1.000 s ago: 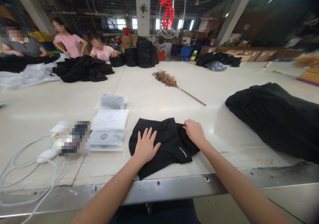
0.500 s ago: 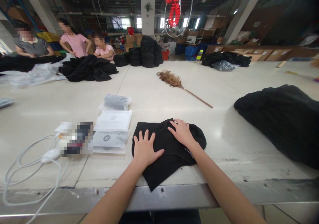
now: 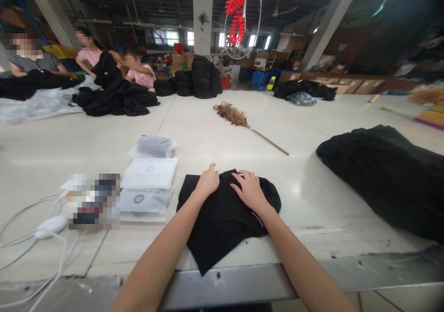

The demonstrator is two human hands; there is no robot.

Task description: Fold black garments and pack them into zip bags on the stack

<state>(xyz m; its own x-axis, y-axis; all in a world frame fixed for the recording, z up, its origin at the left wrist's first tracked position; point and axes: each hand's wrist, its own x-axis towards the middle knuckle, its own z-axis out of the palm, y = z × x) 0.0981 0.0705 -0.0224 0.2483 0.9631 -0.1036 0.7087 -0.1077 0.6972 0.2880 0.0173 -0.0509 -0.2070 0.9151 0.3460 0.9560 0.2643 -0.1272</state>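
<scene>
A wide pale worktable with a metal front edge is seen, set in a dim warehouse with pillars, cardboard boxes and a red coiled hose hung overhead. A feather duster is laid mid-table. A large heap of black cloth is spread on the right. Flat packaged bags are stacked left of centre, with a white cable further left. Stacks of folded black garments are placed at the far edge. Three people are seated at far left by another black cloth pile.

A folded black garment is laid at the near edge, centred, one corner hanging over the metal rim. The left hand is curled at the garment's far edge, fingers closed on the fabric there as far as can be told. The right hand is pressed flat and open on top of the garment, nothing grasped.

Compared with half a second ago: the left hand has been moved from lying flat on the garment's left part up to its far edge and curled. The right hand has stayed flat in much the same spot. At far left, a black piece has been lifted by one person.
</scene>
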